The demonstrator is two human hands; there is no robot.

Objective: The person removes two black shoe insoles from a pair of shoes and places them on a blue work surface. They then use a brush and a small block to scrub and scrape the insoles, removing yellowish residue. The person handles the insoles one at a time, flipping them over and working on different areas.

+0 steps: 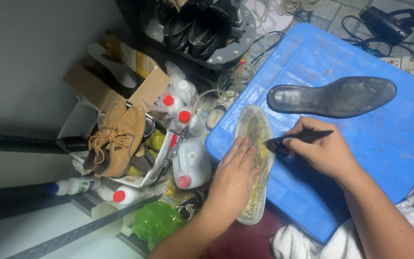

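Note:
A translucent shoe sole [255,129], smeared yellow with glue, lies along the left edge of a blue plastic board [360,144]. My left hand [233,175] presses flat on the sole's middle, fingers together. My right hand [324,151] grips a black brush [298,139] whose tip touches the sole near its upper half. A dark grey rubber outsole [334,96] lies on the board beyond my right hand.
A pair of tan lace-up shoes [116,139] sits in a box at left among several white bottles with red caps [185,165]. Black shoes [200,24] rest on a machine at top. White cloth [307,242] lies near my right forearm; a green bag [156,220] is below.

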